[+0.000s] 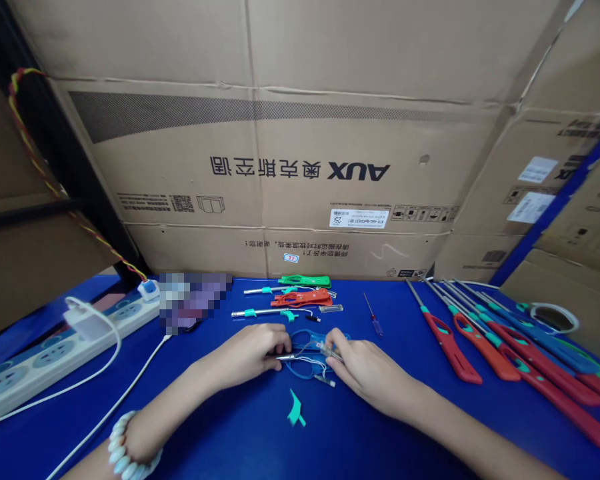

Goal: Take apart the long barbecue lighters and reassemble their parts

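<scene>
Pinching metal tube [285,358] with left grip [271,348], clear piece [325,349] with right grip [344,357] — likely light, brittle; best held by ends, sparing wires [314,361].

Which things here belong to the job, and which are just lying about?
Likely job: metal tube, clear part, blue shell, white wires, teal part, green shell, orange shell, screwdriver, lighters.

Lying about, I'd judge: power strip, charger, carton.

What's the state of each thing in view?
Left hand: closed on metal tube
Right hand: pinching clear part
White wires: exposed
Teal piece: loose on table
Screwdriver: lying down, unheld
White charger: plugged into power strip
Red lighter: lying, looks assembled
Purple object: blurred, can't tell
</scene>
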A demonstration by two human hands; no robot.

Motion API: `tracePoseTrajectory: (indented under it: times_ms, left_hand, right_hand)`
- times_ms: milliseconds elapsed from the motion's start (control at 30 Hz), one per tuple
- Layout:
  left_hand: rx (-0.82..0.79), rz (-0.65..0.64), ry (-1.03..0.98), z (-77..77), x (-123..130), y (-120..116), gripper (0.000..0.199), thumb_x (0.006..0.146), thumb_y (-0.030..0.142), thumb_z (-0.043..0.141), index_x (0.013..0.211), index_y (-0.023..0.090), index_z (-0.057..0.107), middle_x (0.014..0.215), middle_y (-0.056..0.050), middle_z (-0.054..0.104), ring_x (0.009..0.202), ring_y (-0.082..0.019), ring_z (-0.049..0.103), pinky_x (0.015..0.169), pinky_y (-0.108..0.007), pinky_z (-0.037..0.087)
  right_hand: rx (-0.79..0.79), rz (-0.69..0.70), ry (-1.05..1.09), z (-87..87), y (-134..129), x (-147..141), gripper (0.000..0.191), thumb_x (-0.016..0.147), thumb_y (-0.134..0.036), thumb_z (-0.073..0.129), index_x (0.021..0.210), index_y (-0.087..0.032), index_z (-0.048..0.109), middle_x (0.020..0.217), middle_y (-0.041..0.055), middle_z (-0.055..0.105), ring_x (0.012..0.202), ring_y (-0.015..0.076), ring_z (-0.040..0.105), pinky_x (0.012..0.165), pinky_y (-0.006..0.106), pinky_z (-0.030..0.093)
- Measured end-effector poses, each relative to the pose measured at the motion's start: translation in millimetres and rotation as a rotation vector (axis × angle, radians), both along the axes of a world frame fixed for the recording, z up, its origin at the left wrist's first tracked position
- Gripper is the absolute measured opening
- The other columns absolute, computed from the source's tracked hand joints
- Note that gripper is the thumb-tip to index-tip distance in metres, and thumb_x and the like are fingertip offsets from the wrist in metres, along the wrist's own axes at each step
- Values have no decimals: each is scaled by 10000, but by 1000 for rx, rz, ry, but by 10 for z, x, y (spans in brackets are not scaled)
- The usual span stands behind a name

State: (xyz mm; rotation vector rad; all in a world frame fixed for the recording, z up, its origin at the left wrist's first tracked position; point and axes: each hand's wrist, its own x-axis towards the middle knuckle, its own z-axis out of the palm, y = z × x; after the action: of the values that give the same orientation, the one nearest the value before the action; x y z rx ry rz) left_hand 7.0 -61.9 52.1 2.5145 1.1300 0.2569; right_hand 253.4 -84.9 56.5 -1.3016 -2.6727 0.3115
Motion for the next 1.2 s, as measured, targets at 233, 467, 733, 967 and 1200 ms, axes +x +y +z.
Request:
tracePoseTrajectory:
  times_ms: [233, 467, 733, 967, 1200]
  left_hand:
    - [-44, -16, -7, 89, -70, -15, 131, 764, 74, 598, 821, 186, 633, 811, 11, 603, 707, -134, 558, 624, -218, 384]
    - [-173, -65, 53, 211, -24, -116, 161, 698, 159, 751, 828, 199, 665, 799, 19, 625, 710, -143, 574, 595, -210, 380]
    - [-20, -74, -181, 107, 205, -180, 178, 949, 287, 503, 899, 193, 646, 856, -12, 601, 809, -159, 557, 703, -243, 399]
    - [-36, -151, -200, 125, 236, -189, 262, 970, 266, 434, 804, 175, 614, 820, -24, 602, 795, -157, 549, 723, -251, 400]
    - [-72, -165, -217, 174, 237, -181, 252, 963, 251, 441, 792, 177, 611, 813, -16, 602, 796, -151, 555, 732, -246, 404]
  right_hand:
    - [6, 2, -52, -7, -1, 1, 82, 947, -190, 442, 1027, -173, 449, 801, 57, 684, 724, 238, 677, 570, 263, 366]
    - [47, 57, -63, 20, -7, 13, 77, 889, -177, 542, 962, -189, 522, 843, 44, 671, 762, 212, 654, 617, 262, 389]
    - [270, 189, -48, -5, 0, 2, 24, 877, -171, 577, 888, -179, 557, 834, 41, 659, 779, 207, 586, 697, 308, 413]
    - [313, 228, -20, 28, 138, 96, 105, 937, -248, 519, 851, -196, 551, 787, 24, 656, 738, 184, 557, 660, 294, 366]
    - [315, 240, -1, 59, 164, 103, 131, 947, -273, 513, 852, -195, 556, 781, 21, 665, 730, 180, 560, 647, 285, 344]
